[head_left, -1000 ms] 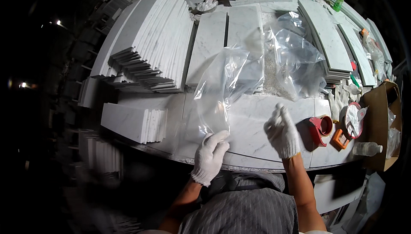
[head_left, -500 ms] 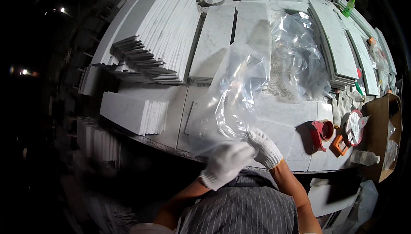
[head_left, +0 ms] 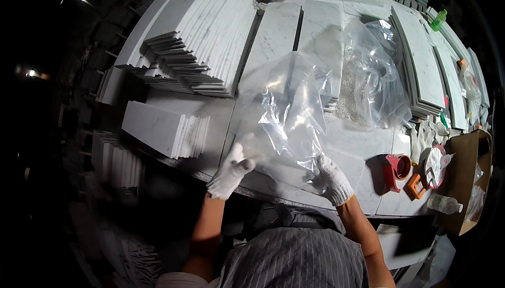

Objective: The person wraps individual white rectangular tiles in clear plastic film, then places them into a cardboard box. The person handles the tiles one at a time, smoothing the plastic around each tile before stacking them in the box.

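A large clear plastic bag [head_left: 286, 114] lies spread over the slabs and the near tabletop in front of me. My left hand [head_left: 230, 172], in a white knit glove, grips its near left edge; the fingertips are partly veiled by the film. At the near right corner my right hand [head_left: 334, 180], gloved alike, is closed on the gathered film. Under the bag, a pale marble slab [head_left: 273, 30] shows through, with a second marble slab [head_left: 321, 25] beside it.
Tall stacked slabs [head_left: 194, 30] and a shorter slab row [head_left: 163, 127] stand left. Right lie another crumpled plastic bag [head_left: 376, 77], a red tape dispenser [head_left: 392, 172], an orange tool [head_left: 417, 186], a round dish [head_left: 435, 164], a clear bottle [head_left: 444, 204] and a cardboard box [head_left: 463, 182].
My left hand has moved left, away from my right hand, and the bag's near end has widened between them. The whole view has shifted slightly.
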Available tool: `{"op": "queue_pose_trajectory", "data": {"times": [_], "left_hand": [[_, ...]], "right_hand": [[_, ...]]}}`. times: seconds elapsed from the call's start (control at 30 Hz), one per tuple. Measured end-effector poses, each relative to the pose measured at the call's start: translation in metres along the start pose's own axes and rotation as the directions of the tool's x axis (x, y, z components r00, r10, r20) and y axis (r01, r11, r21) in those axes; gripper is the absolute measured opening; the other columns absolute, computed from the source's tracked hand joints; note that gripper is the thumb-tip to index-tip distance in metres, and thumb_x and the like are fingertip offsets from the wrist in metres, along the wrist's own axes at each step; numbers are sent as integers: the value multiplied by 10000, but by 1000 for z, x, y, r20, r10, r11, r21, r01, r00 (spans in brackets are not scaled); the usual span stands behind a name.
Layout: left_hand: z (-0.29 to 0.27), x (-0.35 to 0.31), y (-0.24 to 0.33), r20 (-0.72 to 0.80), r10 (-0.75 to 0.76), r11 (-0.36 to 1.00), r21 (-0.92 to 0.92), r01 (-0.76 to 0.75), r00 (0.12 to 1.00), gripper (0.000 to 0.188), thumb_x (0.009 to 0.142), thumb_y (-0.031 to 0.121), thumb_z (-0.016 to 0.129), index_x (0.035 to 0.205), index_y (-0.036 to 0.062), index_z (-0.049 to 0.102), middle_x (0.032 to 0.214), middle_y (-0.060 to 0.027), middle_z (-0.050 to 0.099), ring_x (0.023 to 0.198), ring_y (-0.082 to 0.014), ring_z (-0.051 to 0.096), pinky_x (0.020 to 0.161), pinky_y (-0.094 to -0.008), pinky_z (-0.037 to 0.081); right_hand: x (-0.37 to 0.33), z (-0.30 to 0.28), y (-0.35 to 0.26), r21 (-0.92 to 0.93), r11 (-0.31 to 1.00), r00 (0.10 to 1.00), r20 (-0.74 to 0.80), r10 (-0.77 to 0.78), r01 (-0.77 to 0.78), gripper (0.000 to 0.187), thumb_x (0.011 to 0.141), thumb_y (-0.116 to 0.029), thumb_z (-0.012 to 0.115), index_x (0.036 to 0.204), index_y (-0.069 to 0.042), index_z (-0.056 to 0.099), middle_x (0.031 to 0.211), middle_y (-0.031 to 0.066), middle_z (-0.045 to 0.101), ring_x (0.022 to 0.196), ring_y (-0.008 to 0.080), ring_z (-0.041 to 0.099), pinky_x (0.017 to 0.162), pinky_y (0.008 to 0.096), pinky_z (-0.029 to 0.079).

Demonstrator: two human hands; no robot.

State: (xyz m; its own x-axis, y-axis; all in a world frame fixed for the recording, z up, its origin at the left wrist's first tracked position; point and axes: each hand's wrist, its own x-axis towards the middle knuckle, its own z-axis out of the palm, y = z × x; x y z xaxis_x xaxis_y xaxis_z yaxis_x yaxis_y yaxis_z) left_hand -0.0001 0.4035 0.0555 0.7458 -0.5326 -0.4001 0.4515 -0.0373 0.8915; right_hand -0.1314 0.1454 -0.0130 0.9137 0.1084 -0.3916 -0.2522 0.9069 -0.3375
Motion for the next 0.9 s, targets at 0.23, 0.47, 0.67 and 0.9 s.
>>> {"op": "queue_pose_trajectory", "data": {"times": [0.23,0.47,0.67,0.9], "left_hand": [[-20,10,-2,86,2,1000,30,-5,996,1012,702,460,858,1474,18,375,1200,-61,601,900,-109,566,1010,-324,429],[35,0,42,112,-77,989,137,61,991,229,948,158,642,1129,21,672,1036,-103,715,905,-164,686,864,-329,543],[62,-1,38,-45,1,999,34,1,999,70,881,-7,661,835,46,663,787,-63,679,680,-110,617,618,-246,525],[115,11,45,-34,23,991,135,-18,999,267,834,110,788,762,74,533,627,8,528,528,-70,462,491,-230,388]], "right_hand": [[-13,10,-13,56,998,989,-147,32,-24,349,916,-403,706,1041,-101,583,860,-4,588,669,145,540,618,311,495],[-18,11,-24,-131,988,904,-427,14,-78,250,957,-318,671,1071,-100,624,880,43,608,706,124,540,606,288,488],[-24,10,-35,-936,324,671,-153,-726,138,388,919,-242,708,1220,-22,601,1099,108,642,946,212,638,861,309,513],[-54,66,-47,-971,-105,629,218,-746,213,799,715,-320,878,1359,-31,504,1345,201,501,1228,331,538,1015,426,468]]}}
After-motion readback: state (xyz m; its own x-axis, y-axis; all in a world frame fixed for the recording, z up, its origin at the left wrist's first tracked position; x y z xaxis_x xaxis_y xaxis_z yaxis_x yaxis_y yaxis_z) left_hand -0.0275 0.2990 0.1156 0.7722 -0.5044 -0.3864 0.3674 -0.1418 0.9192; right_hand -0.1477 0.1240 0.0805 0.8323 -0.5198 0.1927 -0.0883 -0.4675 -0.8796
